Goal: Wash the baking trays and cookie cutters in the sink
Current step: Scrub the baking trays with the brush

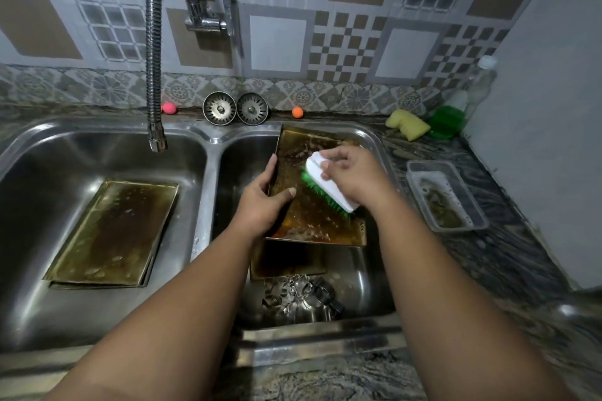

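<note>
Head view, tray in hand: the baking tray [312,225] sits in the right basin of the sink [208,172], directly ahead of both hands, far end up against the basin's back wall, near end lower.
Long axis: runs away from the person, far to near, so strokes along it go forward and back.
Left hand [264,202]: clamped on the tray's left long edge, thumb on the greasy inner face, fingers wrapped behind the rim.
Right hand [351,179]: closed round the white back of the scrubbing brush [329,187], its green bristles down on the tray's middle.
Brush lie: diagonal across the tray, from upper left to lower right.
Nearer hand: the right one works the surface and the left only steadies it; the unscrubbed near end lies closest to the right wrist.
Other trays: one under the held tray [286,262], more flat in the left basin [110,231], beyond the left arm.
Cookie cutters [299,296]: heaped at the right basin's near end, between the forearms.
Tap hose [153,42]: hangs over the left basin, so I judge rinsing means carrying the tray leftward.
</note>
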